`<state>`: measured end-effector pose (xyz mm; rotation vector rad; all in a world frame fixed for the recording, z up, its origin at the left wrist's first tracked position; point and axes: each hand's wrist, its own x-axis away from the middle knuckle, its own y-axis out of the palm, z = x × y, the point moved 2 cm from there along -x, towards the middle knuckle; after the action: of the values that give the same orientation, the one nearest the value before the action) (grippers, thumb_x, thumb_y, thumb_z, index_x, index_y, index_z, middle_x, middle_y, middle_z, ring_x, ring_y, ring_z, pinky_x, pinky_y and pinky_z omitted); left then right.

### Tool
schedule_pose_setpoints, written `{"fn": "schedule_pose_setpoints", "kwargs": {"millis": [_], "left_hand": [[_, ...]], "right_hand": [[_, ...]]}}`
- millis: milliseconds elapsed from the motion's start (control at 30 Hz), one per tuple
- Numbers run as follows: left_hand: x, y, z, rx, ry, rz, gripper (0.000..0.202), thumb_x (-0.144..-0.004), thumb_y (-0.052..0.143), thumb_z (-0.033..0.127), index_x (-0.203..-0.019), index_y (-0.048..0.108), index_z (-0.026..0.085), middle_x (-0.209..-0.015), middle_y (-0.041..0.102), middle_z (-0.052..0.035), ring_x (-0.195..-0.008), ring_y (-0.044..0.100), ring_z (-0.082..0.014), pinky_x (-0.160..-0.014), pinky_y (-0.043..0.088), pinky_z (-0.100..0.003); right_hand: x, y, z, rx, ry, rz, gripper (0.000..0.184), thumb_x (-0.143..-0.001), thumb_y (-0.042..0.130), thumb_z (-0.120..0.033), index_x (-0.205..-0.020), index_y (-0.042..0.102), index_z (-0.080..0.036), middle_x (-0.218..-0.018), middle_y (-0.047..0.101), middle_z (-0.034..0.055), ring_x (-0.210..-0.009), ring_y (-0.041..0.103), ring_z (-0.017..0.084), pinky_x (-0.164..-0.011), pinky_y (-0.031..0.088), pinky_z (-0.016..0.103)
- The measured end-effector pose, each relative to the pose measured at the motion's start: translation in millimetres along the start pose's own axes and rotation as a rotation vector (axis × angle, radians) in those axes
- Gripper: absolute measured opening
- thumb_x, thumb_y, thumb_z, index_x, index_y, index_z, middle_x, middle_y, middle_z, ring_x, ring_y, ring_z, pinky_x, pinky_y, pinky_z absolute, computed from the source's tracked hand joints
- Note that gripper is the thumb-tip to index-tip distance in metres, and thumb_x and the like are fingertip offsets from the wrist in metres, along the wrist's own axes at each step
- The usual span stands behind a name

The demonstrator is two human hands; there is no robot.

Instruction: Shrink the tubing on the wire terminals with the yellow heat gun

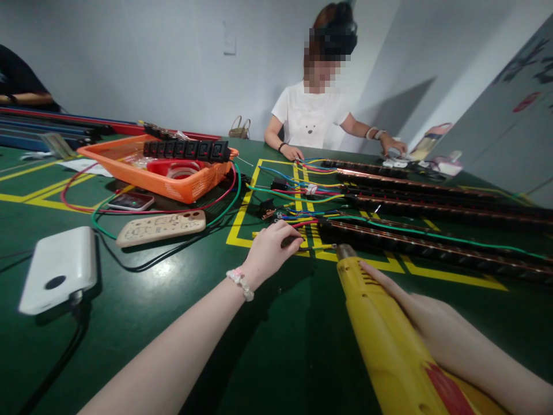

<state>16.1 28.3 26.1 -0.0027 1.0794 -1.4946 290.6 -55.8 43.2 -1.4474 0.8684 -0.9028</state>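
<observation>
My right hand [415,305] is wrapped round a yellow heat gun [384,334], forefinger stretched along its barrel, with the metal nozzle [345,251] aimed at a bundle of coloured wires [302,219]. My left hand [274,245], a bead bracelet on its wrist, pinches a thin wire end just left of the nozzle, over the yellow floor-tape lines on the green table [276,346]. Long black power strips [432,248] with copper rails run off to the right from the wires.
An orange basket [173,178] with a row of black sockets stands at the back left, a phone [129,202] and a beige strip [162,226] in front of it. A white power bank [58,268] lies at the left. A person in a white shirt [309,118] works opposite.
</observation>
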Motion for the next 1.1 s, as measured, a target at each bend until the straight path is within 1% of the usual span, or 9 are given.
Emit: {"fn": "schedule_pose_setpoints", "kwargs": {"millis": [133,200,300,467,600,733,867,967,1100], "left_hand": [[0.5,0.1,0.5,0.001,-0.007,-0.004,0.013,-0.088,0.053,0.029,-0.088,0.063,0.021,-0.092,0.062,-0.0022,-0.087,0.06,-0.0172,-0.075,0.048,-0.029],[0.9,-0.1,0.9,-0.001,-0.01,-0.009,0.013,-0.088,0.053,0.028,-0.09,0.062,0.02,-0.093,0.061,-0.0025,-0.088,0.059,-0.0174,-0.076,0.048,-0.029],[1.2,0.0,0.7,0.003,-0.012,-0.015,0.014,-0.09,0.05,0.027,-0.093,0.061,0.02,-0.095,0.06,-0.0036,-0.09,0.059,-0.0179,-0.077,0.048,-0.029],[1.5,2.5,-2.9,-0.009,0.001,-0.032,0.021,-0.093,0.043,0.025,-0.104,0.06,0.021,-0.101,0.059,-0.0047,-0.094,0.057,-0.0183,-0.082,0.047,-0.031],[1.5,4.4,-5.4,-0.018,-0.006,-0.052,0.025,-0.094,0.04,0.026,-0.107,0.062,0.021,-0.099,0.057,-0.0049,-0.093,0.056,-0.0178,-0.082,0.047,-0.031],[0.9,4.2,-5.4,-0.01,-0.024,-0.045,0.025,-0.094,0.04,0.027,-0.105,0.062,0.021,-0.098,0.057,-0.005,-0.093,0.056,-0.0179,-0.082,0.047,-0.03],[1.1,4.1,-5.0,0.008,-0.026,-0.049,0.025,-0.094,0.039,0.025,-0.104,0.061,0.02,-0.098,0.056,-0.0049,-0.094,0.056,-0.0179,-0.083,0.046,-0.03],[1.5,4.2,-5.1,0.025,-0.021,-0.052,0.025,-0.094,0.039,0.025,-0.103,0.061,0.02,-0.099,0.056,-0.0051,-0.095,0.056,-0.018,-0.084,0.046,-0.03],[1.3,3.6,-5.8,0.041,-0.026,-0.057,0.025,-0.094,0.038,0.025,-0.103,0.061,0.019,-0.099,0.055,-0.0053,-0.094,0.056,-0.0178,-0.084,0.046,-0.031]], "right_hand": [[2.8,-0.6,1.0,-0.068,0.036,-0.01,0.089,-0.077,0.053,-0.01,-0.149,0.003,-0.027,-0.078,0.068,0.0095,-0.064,0.064,0.028,-0.058,0.045,0.035],[2.6,0.2,0.6,-0.048,0.039,-0.004,0.092,-0.076,0.055,-0.011,-0.149,0.002,-0.027,-0.073,0.067,0.0072,-0.06,0.063,0.027,-0.056,0.044,0.035],[2.2,3.2,1.9,0.032,0.038,-0.005,0.093,-0.075,0.057,-0.017,-0.149,0.001,-0.026,-0.059,0.06,0.0016,-0.051,0.059,0.025,-0.052,0.041,0.034],[4.6,2.0,-0.1,0.086,0.006,0.045,0.091,-0.074,0.058,-0.021,-0.149,0.007,-0.023,-0.058,0.056,-0.0003,-0.051,0.056,0.022,-0.052,0.039,0.03],[4.5,-1.7,-15.1,0.118,-0.062,0.069,0.088,-0.075,0.052,-0.014,-0.149,0.007,-0.023,-0.055,0.051,-0.0031,-0.047,0.052,0.018,-0.05,0.035,0.026],[-2.0,-4.1,-42.0,0.146,-0.161,0.076,0.091,-0.071,0.049,-0.004,-0.149,0.005,-0.024,-0.055,0.049,-0.0039,-0.046,0.048,0.015,-0.048,0.03,0.023],[-12.5,-7.7,-66.9,0.167,-0.246,0.092,0.091,-0.068,0.05,-0.005,-0.148,0.008,-0.02,-0.054,0.049,-0.0039,-0.048,0.047,0.016,-0.049,0.03,0.023],[-19.2,-9.9,-75.3,0.179,-0.265,0.092,0.09,-0.067,0.049,-0.005,-0.148,0.01,-0.017,-0.054,0.052,-0.0028,-0.05,0.047,0.017,-0.05,0.029,0.024],[-23.1,-11.8,-75.6,0.172,-0.257,0.074,0.091,-0.068,0.05,-0.007,-0.148,0.007,-0.019,-0.059,0.058,-0.0006,-0.05,0.047,0.018,-0.051,0.027,0.025]]}}
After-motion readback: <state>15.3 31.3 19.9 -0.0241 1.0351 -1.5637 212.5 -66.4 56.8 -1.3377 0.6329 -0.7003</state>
